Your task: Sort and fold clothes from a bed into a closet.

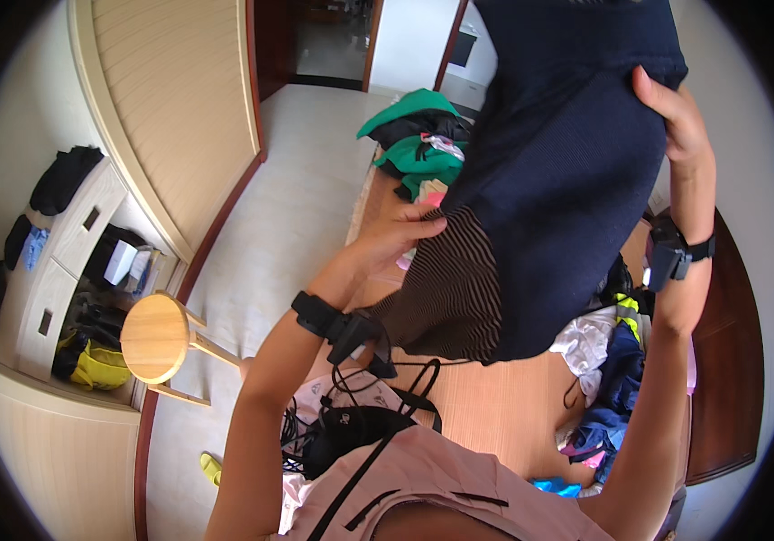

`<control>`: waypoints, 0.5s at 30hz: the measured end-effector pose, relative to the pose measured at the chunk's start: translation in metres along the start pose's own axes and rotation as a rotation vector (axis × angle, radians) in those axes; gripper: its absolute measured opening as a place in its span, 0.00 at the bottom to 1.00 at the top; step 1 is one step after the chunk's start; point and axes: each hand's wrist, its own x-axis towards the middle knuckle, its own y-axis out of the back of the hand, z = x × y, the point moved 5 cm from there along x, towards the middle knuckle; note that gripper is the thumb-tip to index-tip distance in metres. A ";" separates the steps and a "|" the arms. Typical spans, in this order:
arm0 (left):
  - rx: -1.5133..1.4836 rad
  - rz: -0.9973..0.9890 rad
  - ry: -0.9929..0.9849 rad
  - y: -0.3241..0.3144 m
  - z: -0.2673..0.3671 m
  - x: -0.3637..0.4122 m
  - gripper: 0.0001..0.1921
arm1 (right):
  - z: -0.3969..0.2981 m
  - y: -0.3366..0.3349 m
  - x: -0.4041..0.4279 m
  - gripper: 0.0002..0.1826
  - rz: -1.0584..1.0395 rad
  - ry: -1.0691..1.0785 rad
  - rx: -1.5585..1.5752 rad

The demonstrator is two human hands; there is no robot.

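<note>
A large dark navy garment (556, 176), with a brown striped part (454, 291) at its lower left, hangs stretched between both hands above a wooden-brown surface. My left hand (404, 233) pinches its left edge where the navy meets the stripes. Up at the right, my right hand (674, 118) grips the opposite edge, thumb on the front and fingers hidden behind the cloth. The garment's top runs out of view. Each wrist bears a black strap with a small device.
Green and black clothes (421, 149) lie piled beyond the garment. More clothes (607, 392) are heaped at the right, near a dark wooden headboard (725, 351). A round wooden stool (155, 338) stands left, beside a shelf unit (55, 277). Black cables and a bag (353, 433) lie close to my body.
</note>
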 end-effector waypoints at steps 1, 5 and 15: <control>0.020 0.010 -0.008 0.003 0.007 -0.004 0.11 | 0.000 -0.001 -0.003 0.31 -0.001 0.020 0.012; -0.031 0.302 -0.197 0.004 0.079 -0.022 0.11 | 0.021 0.025 -0.027 0.34 0.326 -0.273 0.002; 0.326 0.440 -0.333 0.004 0.183 -0.046 0.12 | 0.049 -0.015 -0.082 0.22 0.310 -0.241 0.415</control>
